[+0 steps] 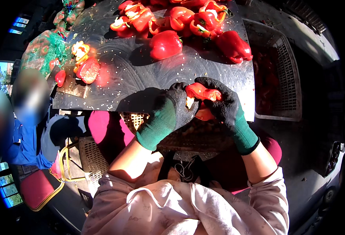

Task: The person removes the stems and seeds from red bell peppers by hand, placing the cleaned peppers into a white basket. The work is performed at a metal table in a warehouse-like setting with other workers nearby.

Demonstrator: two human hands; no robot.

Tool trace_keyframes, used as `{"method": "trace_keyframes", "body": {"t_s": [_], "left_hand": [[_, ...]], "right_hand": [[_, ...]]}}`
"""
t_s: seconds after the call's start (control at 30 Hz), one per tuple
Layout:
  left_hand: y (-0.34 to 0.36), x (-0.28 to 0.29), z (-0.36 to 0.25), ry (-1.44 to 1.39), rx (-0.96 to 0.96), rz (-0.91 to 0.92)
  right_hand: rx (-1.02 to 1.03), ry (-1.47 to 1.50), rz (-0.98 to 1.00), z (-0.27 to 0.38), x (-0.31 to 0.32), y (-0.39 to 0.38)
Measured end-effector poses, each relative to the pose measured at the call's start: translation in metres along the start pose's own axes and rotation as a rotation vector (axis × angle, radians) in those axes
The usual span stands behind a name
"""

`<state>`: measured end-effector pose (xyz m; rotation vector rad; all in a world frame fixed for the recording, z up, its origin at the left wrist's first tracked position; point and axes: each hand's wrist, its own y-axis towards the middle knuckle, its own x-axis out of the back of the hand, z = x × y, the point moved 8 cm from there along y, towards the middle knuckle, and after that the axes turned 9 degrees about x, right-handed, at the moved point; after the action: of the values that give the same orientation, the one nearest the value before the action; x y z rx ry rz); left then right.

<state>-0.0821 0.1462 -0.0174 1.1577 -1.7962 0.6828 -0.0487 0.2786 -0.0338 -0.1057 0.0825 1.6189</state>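
Note:
An opened red bell pepper (204,92) is between my two hands at the table's near edge, with pale pith showing at its left end. My left hand (179,105), in a black and green work glove, closes on the pepper's left side. On the other side my right hand (226,102), gloved the same way, has its fingers curled over the pepper. Another red portion shows below, between the hands; whether it is joined to the upper part is hidden. Beyond my hands lie a whole red pepper (166,45) and another pepper (234,46).
Cut peppers (180,18) are heaped at the far side of the seed-strewn metal table (129,74). Pepper pieces (88,70) lie at left, near green mesh sacks (43,51). A plastic crate (291,78) with red pieces stands right. A person (26,137) is at left, near a chair (37,190).

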Motion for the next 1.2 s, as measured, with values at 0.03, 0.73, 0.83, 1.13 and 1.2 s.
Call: {"method": "trace_keyframes", "body": {"t_s": [0.03, 0.73, 0.83, 1.13, 1.2], "left_hand": [[-0.002, 0.002, -0.007, -0.004, -0.043, 0.034], [-0.068, -0.011, 0.033, 0.088, -0.161, 0.283], [-0.081, -0.012, 0.051, 0.184, -0.037, 0.487], [-0.091, -0.023, 0.052, 0.184, -0.064, 0.546], [-0.070, -0.015, 0.037, 0.146, -0.052, 0.529]], "right_hand": [[-0.037, -0.047, 0.042, -0.003, 0.003, -0.003], [0.846, -1.173, 0.228, 0.019, -0.033, 0.002], [1.027, -1.132, 0.297, 0.038, -0.059, -0.008], [0.212, -0.050, 0.009, 0.004, 0.023, 0.020], [0.032, 0.431, -0.240, -0.003, 0.058, 0.010]]}}
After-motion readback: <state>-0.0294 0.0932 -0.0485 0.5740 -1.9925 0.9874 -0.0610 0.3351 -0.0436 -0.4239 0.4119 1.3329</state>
